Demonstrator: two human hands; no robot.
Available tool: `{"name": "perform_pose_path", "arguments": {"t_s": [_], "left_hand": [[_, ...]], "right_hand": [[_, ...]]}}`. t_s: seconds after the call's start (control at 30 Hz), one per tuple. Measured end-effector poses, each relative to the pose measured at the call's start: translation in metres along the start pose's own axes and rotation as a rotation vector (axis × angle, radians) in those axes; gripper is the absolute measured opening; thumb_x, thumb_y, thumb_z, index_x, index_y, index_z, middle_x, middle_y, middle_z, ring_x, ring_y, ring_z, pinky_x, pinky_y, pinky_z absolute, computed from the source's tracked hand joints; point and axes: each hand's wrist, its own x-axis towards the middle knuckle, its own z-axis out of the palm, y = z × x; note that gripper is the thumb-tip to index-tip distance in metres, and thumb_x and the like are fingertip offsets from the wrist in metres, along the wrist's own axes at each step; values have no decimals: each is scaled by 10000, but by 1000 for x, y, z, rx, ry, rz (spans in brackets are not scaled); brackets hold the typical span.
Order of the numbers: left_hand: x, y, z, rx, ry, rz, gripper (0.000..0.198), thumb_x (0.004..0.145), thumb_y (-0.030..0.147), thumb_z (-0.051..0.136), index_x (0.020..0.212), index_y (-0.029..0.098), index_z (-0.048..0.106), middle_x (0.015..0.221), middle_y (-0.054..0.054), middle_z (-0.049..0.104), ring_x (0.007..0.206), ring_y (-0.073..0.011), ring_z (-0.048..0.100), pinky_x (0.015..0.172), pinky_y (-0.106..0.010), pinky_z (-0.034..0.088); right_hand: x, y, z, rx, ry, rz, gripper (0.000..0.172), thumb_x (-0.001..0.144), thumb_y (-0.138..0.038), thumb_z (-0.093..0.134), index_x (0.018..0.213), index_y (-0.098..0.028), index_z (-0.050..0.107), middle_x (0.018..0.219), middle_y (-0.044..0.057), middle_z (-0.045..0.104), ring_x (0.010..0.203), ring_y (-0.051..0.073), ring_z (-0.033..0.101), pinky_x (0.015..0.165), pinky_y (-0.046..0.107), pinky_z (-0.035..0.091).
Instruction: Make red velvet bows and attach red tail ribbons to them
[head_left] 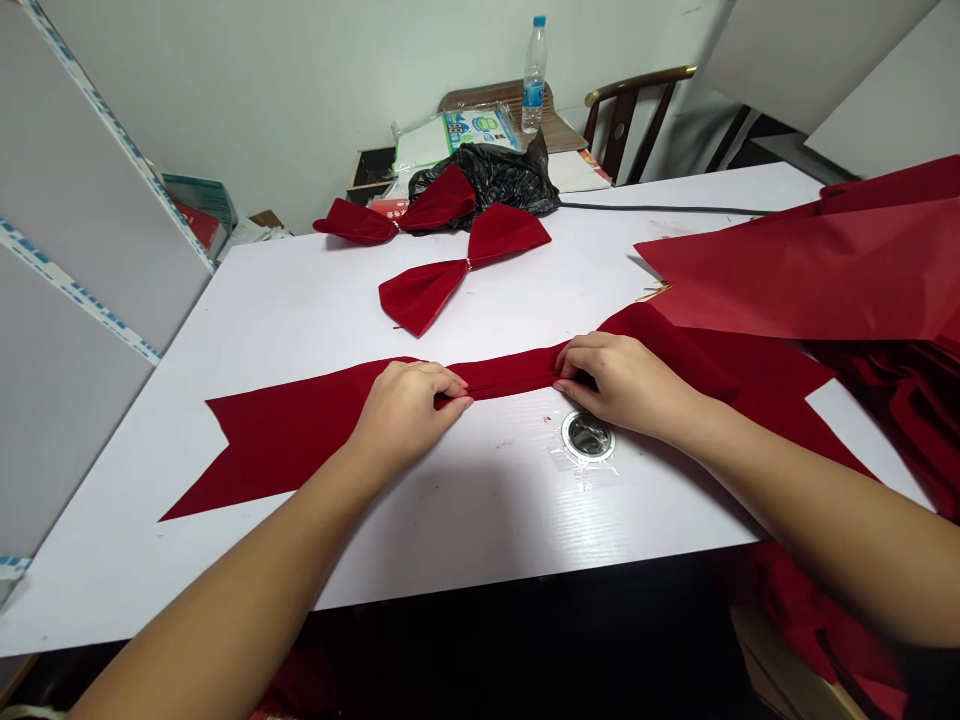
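A long red velvet ribbon (pixel 285 430) with notched, swallowtail ends lies across the white table, its middle gathered into a narrow folded strip. My left hand (pixel 409 405) pinches the lower edge of the folds left of centre. On the right, my right hand (pixel 600 375) is closed on the strip, thumb and fingers pressed together. Between the two hands the strip runs fairly straight. Behind it lie two red velvet bows, one nearer (pixel 427 295) and one farther back (pixel 442 200), each cinched at its middle.
Red fabric sheets (pixel 810 270) cover the table's right side. A black plastic bag (pixel 495 180), a water bottle (pixel 534 80) and printed packages (pixel 480 128) stand at the back. A round cable hole (pixel 589 437) is near my right hand. White panels (pixel 90 180) rise at left.
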Motion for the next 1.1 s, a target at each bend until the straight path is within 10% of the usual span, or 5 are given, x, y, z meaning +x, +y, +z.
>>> {"name": "perform_pose_path", "arguments": {"t_s": [0.63,1.1], "left_hand": [[-3,6,-1,48,-51,-69,149,918,314,651,826,199,627,913,-41,728,831,-226,646,693,-352,465],[-5,4,1,35,-61,56,213,982,302,553,901,193,717,1078,-71,701,993,-235,631,837,-376,521]], "right_hand": [[-2,-5,-1,-41,-9,121,116,929,-195,685,877,-177,583,845,34,664,733,164,554,584,275,327],[-3,-3,1,-42,-56,33,149,1002,-214,605,989,-132,729,1010,94,669,775,177,598,690,318,468]]}}
